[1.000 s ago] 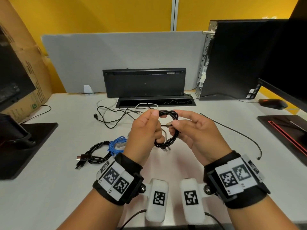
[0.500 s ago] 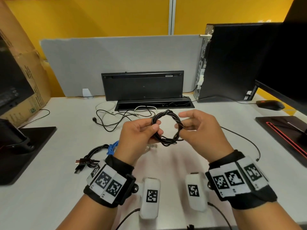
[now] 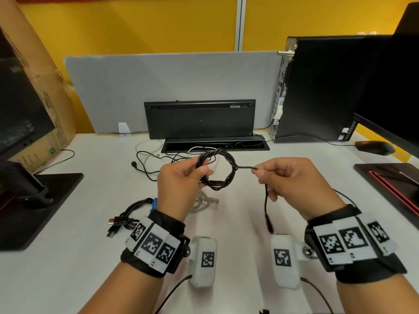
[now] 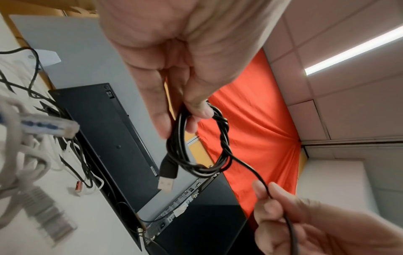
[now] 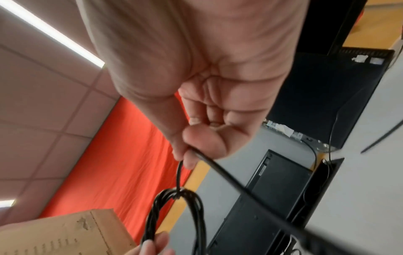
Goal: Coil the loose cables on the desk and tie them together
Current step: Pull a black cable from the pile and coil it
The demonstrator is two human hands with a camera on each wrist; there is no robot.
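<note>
My left hand [image 3: 183,177] grips the left side of a small black cable coil [image 3: 227,171] held above the desk. In the left wrist view the coil [image 4: 222,143] hangs from my fingers, with a USB plug [image 4: 166,176] sticking out below. My right hand [image 3: 278,177] pinches the coil's free tail [image 3: 246,167], drawn out sideways to the right. The tail's end [image 3: 267,211] dangles below that hand. In the right wrist view, thumb and forefinger pinch the tail [image 5: 179,174] just above the coil [image 5: 174,214].
On the white desk [image 3: 68,257] lie a bundled black cable with a blue tie [image 3: 136,211], a grey network cable [image 3: 204,200] under my left hand, and loose black and white cables [image 3: 154,159] by the keyboard [image 3: 199,118]. A PC tower [image 3: 317,91], mouse [image 3: 374,148] and monitors flank the sides.
My hands have moved apart. The right hand has pulled the cable's tail out of the coil to the right, and the loose end now hangs below it.
</note>
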